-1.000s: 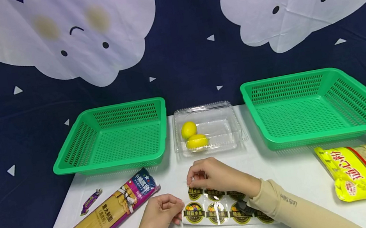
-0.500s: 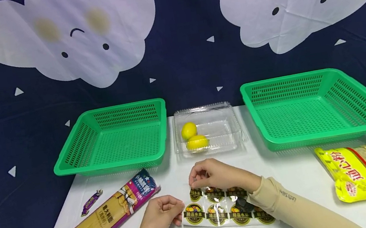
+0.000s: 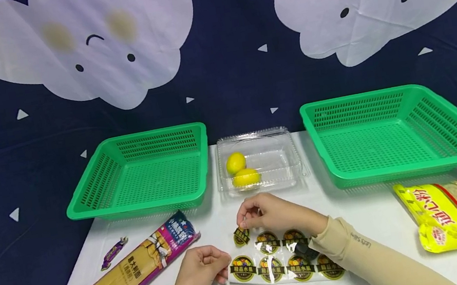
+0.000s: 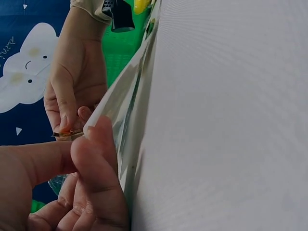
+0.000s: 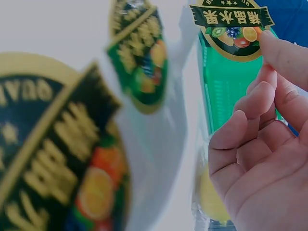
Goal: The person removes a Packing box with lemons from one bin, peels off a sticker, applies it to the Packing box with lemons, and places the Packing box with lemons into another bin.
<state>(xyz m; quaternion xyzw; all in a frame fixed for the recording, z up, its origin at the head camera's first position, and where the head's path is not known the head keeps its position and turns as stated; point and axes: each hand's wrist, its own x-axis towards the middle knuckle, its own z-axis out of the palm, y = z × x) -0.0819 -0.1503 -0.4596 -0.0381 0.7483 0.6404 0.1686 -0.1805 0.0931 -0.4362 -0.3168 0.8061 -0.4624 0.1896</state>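
Note:
A sheet of round black-and-gold stickers (image 3: 255, 256) lies at the front middle of the table. My left hand (image 3: 201, 270) pinches its left edge between thumb and forefinger; in the left wrist view that edge is lifted off the white cloth. Above the sheet's upper left, my right hand (image 3: 267, 213) pinches a single round sticker (image 3: 241, 237) by its rim. In the right wrist view this sticker (image 5: 233, 29) is free of the backing, its fruit picture and lettering facing the camera. My right wrist and its black camera (image 3: 304, 251) cover part of the sheet.
Behind the hands stands a clear plastic box (image 3: 277, 160) with two lemons (image 3: 246, 178). Green baskets (image 3: 145, 206) (image 3: 418, 166) flank it. A spaghetti packet (image 3: 129, 278) and a small purple-wrapped sweet (image 3: 114, 252) lie left, a yellow pasta bag (image 3: 443, 216) right.
My right hand has shifted slightly right and drawn the upper-left sticker away from the sheet, so it now hangs tilted from the fingers. The left hand has stayed at the sheet's edge.

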